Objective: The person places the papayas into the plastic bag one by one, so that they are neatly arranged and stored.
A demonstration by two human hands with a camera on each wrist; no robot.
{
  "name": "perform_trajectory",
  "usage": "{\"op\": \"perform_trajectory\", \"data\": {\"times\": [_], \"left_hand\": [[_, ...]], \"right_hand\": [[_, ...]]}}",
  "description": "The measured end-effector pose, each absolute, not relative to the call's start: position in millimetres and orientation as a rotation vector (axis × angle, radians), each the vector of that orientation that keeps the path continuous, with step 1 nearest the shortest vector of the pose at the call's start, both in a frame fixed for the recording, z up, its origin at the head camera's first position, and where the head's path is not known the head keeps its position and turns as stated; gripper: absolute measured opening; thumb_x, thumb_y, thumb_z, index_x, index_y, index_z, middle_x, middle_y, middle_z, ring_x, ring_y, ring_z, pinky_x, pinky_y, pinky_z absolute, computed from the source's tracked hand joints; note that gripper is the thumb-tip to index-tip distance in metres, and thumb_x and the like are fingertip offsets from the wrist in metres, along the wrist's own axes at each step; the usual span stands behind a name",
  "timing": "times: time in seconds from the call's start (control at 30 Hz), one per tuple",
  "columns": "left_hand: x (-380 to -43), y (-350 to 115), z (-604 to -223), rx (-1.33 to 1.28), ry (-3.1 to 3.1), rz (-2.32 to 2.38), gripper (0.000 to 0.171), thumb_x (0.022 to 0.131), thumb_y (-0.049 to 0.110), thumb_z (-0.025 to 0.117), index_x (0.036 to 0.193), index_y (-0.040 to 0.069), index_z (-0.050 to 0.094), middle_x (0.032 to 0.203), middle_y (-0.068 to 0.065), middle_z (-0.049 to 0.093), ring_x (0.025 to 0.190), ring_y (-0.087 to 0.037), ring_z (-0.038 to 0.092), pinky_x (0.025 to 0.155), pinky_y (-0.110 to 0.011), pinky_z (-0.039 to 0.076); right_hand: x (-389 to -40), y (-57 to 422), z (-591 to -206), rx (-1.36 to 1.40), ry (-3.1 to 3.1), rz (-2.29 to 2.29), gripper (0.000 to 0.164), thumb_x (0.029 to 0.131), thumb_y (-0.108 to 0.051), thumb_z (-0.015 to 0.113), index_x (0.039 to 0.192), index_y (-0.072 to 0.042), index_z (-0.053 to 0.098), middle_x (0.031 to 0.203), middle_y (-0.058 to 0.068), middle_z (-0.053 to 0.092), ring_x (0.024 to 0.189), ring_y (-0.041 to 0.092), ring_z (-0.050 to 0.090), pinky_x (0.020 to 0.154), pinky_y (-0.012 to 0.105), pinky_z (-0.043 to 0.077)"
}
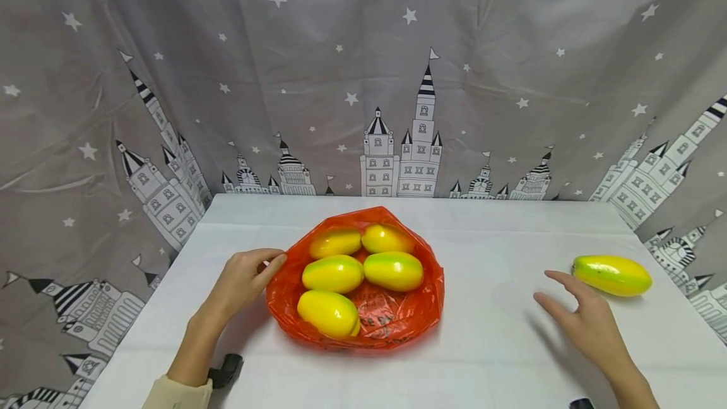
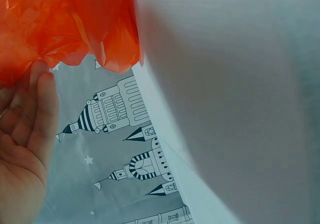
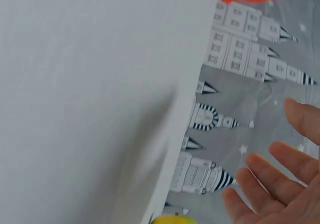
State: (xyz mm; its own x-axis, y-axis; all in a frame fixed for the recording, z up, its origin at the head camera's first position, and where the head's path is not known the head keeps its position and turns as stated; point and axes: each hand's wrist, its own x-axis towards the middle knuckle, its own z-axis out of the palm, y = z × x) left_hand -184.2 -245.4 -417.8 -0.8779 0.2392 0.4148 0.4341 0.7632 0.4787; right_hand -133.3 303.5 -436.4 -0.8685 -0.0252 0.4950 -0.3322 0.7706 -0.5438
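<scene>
A red plastic bag (image 1: pixel 397 327) sits wide open on the table with several glossy, papaya-like yellow-green fruits (image 1: pixel 393 271) inside. My left hand (image 1: pixel 241 276) pinches the left side of its rim between thumb and fingers; in the left wrist view, the fingertips (image 2: pixel 42 69) meet the crinkled edge of the plastic. To the right, a single oblong yellow-green fruit (image 1: pixel 612 275) lies on its side on the table. My right hand (image 1: pixel 587 317) hovers just left of and nearer than this fruit, holding nothing, its thumb and fingers spread apart.
The table (image 1: pixel 488 333) wears a white cloth. A grey curtain (image 1: pixel 483 36) printed with castles and stars hangs behind it and along both sides. A dark wrist-camera piece (image 1: pixel 227 368) shows beside my left wrist.
</scene>
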Motion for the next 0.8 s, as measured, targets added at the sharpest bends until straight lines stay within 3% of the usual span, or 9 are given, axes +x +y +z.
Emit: {"op": "perform_trajectory", "data": {"times": [0.1,0.17,0.3,0.4,0.5,0.6,0.73,0.8], "left_hand": [[-184,-245,-418,-0.529,-2.618,-0.833,0.014,0.094,0.011,0.067,0.101,0.003,0.076,0.092,-0.006,0.073,0.073,-0.016,0.064,0.067,-0.036,0.057],[-184,-245,-418,-0.524,-2.624,-0.839,0.014,0.094,0.012,0.067,0.101,0.003,0.076,0.092,-0.006,0.073,0.073,-0.016,0.064,0.067,-0.035,0.057],[-183,-245,-419,-0.513,-2.634,-0.838,0.014,0.094,0.012,0.067,0.102,0.003,0.076,0.092,-0.006,0.073,0.073,-0.016,0.064,0.067,-0.036,0.057],[-183,-246,-419,-0.505,-2.64,-0.832,0.015,0.094,0.012,0.067,0.102,0.004,0.076,0.092,-0.006,0.073,0.072,-0.016,0.064,0.067,-0.036,0.057],[-182,-246,-419,-0.499,-2.647,-0.83,0.015,0.094,0.012,0.067,0.102,0.004,0.076,0.092,-0.006,0.073,0.073,-0.016,0.064,0.067,-0.036,0.057],[-183,-246,-419,-0.495,-2.655,-0.835,0.016,0.095,0.013,0.066,0.103,0.003,0.076,0.093,-0.007,0.073,0.073,-0.017,0.064,0.068,-0.037,0.057],[-183,-245,-419,-0.494,-2.663,-0.847,0.017,0.095,0.015,0.066,0.104,0.003,0.075,0.094,-0.007,0.073,0.074,-0.017,0.065,0.069,-0.038,0.058],[-184,-244,-418,-0.494,-2.665,-0.848,0.017,0.095,0.015,0.066,0.104,0.003,0.075,0.094,-0.007,0.073,0.074,-0.017,0.065,0.069,-0.037,0.058]], "right_hand": [[-134,312,-436,0.186,-2.545,0.903,0.043,0.084,-0.01,0.078,0.121,0.004,0.063,0.121,0.031,0.061,0.108,0.048,0.055,0.095,0.041,0.043],[-135,316,-435,0.156,-2.554,0.913,0.044,0.084,-0.011,0.078,0.122,0.005,0.062,0.123,0.033,0.058,0.108,0.051,0.055,0.093,0.043,0.043],[-137,325,-435,0.138,-2.546,0.902,0.045,0.085,-0.012,0.077,0.123,0.006,0.061,0.128,0.034,0.055,0.111,0.049,0.053,0.099,0.011,0.029],[-140,332,-434,0.139,-2.55,0.878,0.046,0.086,-0.013,0.076,0.124,0.007,0.06,0.128,0.033,0.055,0.115,0.048,0.05,0.102,0.007,0.021],[-143,340,-433,0.134,-2.564,0.864,0.046,0.088,-0.013,0.074,0.126,0.008,0.058,0.127,0.032,0.056,0.118,0.05,0.048,0.111,0.019,0.023],[-145,348,-432,0.103,-2.584,0.874,0.046,0.09,-0.015,0.073,0.127,0.009,0.056,0.127,0.033,0.055,0.116,0.053,0.047,0.114,0.038,0.026],[-149,358,-433,0.081,-2.568,0.873,0.046,0.088,-0.011,0.073,0.124,0.011,0.055,0.125,0.036,0.052,0.114,0.055,0.044,0.104,0.062,0.029],[-151,364,-434,0.084,-2.548,0.845,0.045,0.086,-0.008,0.074,0.122,0.012,0.056,0.126,0.039,0.05,0.115,0.058,0.042,0.102,0.065,0.028]]}}
